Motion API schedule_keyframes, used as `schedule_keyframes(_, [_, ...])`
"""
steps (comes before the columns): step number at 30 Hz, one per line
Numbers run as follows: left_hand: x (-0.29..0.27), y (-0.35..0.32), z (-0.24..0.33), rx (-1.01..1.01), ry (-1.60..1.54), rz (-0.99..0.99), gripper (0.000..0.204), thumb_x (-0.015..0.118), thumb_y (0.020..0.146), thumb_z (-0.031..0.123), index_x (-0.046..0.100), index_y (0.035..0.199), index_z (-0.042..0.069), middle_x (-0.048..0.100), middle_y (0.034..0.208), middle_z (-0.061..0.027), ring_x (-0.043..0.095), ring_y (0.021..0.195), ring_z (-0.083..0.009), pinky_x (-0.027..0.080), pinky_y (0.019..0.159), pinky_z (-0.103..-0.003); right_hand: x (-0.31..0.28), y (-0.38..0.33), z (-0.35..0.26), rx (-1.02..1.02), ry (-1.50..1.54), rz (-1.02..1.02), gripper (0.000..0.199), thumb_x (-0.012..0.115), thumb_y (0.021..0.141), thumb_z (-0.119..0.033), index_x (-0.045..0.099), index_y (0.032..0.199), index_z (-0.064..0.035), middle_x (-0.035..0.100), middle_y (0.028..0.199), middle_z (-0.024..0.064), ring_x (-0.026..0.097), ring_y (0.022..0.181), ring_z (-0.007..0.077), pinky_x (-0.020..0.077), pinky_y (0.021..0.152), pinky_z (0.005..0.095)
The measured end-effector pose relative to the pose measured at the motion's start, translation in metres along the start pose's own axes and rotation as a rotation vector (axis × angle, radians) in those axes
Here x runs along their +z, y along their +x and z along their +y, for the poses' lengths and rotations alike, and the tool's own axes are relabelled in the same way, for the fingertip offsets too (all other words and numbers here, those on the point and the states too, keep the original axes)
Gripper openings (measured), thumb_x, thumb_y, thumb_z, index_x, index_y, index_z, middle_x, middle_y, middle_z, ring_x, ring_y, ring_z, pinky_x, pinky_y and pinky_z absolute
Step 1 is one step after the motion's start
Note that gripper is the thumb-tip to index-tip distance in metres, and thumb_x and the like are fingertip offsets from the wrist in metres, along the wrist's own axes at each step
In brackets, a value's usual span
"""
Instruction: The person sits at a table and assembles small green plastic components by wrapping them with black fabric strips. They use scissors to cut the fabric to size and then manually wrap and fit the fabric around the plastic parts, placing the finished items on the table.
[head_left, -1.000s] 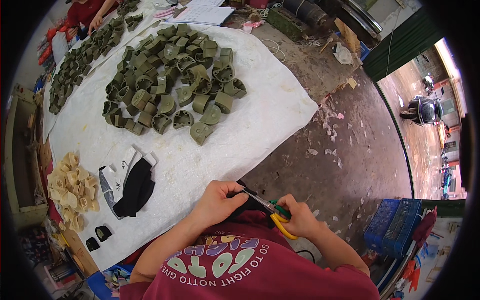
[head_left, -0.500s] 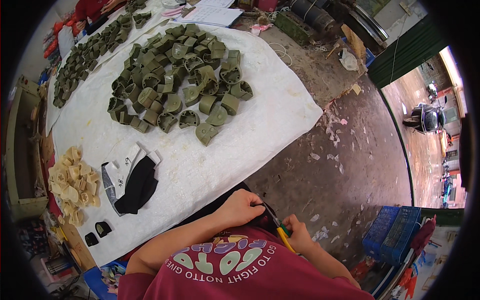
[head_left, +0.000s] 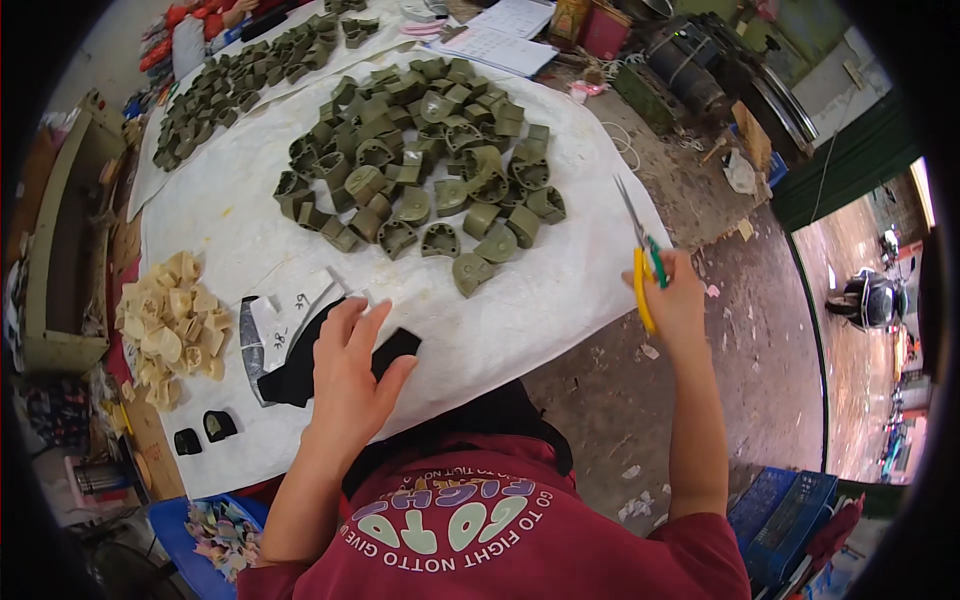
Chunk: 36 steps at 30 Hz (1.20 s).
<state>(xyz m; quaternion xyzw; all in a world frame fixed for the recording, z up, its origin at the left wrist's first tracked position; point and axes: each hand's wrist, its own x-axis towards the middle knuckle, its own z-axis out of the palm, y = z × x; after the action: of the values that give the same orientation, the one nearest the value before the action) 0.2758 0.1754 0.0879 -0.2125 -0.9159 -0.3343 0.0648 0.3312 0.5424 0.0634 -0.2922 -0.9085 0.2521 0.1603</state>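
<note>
centrally, a white sheet (head_left: 520,300) covers the worktable and carries a heap of olive-green moulded pieces (head_left: 420,160); a second run of the same green pieces (head_left: 240,70) lies along a further sheet at upper left. at the left edge of the near sheet sits a pile of cream-coloured pieces (head_left: 170,325), with two small black pieces (head_left: 203,433) just below it. a blue tray (head_left: 205,535) at lower left holds pale mixed scraps. the left hand (head_left: 350,375) lies palm down, fingers spread, on a black flat piece (head_left: 310,360), which shows on both sides of the hand and rests beside white labelled tags (head_left: 280,320). the right hand (head_left: 675,300) is closed around the yellow-and-green handles of a pair of scissors (head_left: 640,250), raised at the sheet's right edge, blades pointing up and away, well apart from the black piece. a blue crate (head_left: 785,510) stands on the floor at lower right.
</note>
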Motion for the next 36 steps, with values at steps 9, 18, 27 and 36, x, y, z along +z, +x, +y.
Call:
schedule_keyframes(9, [0.026,-0.034,-0.046,0.055,0.109,-0.148,0.023,0.076,0.068,0.012,0.063,0.083,0.002,0.056,0.082,-0.012,0.057,0.077,-0.0313,0.047,0.067,-0.041,0.012,0.019,-0.011,-0.423,-0.098,0.072,0.044,0.074,0.077,-0.02,0.058,0.111,0.0019,0.058,0.115,0.019,0.057,0.106,0.0339,0.0442,0.092,0.0389])
schedule_keyframes(18, [0.019,-0.029,-0.056,-0.271,-0.335,-0.165,0.009,0.068,0.076,0.007,0.065,0.081,0.0,0.063,0.071,-0.0075,0.06,0.06,-0.0186,0.047,0.056,-0.03,0.07,-0.096,-0.11,-0.392,0.428,-0.648,0.02,0.068,0.084,-0.016,0.063,0.097,-0.0013,0.066,0.091,0.0135,0.063,0.073,0.0206,0.0508,0.063,0.0294])
schedule_keyframes(27, [0.007,-0.042,-0.071,-0.622,-1.077,-0.191,0.011,0.064,0.087,0.008,0.066,0.088,-0.003,0.066,0.075,-0.004,0.062,0.067,-0.0089,0.05,0.061,-0.022,0.132,-0.127,-0.165,-0.123,0.772,-1.002,0.014,0.063,0.09,-0.011,0.067,0.094,0.0017,0.066,0.076,0.0028,0.058,0.066,0.0067,0.0476,0.061,0.0215])
schedule_keyframes(36, [0.007,-0.032,-0.066,-0.55,-0.957,-0.252,0.01,0.061,0.088,0.005,0.066,0.087,-0.004,0.067,0.077,-0.0048,0.064,0.07,-0.0096,0.053,0.066,-0.023,0.123,-0.114,-0.165,-0.156,0.661,-0.998,0.015,0.063,0.089,-0.011,0.068,0.094,0.002,0.067,0.078,0.003,0.06,0.067,0.0064,0.0493,0.06,0.0214])
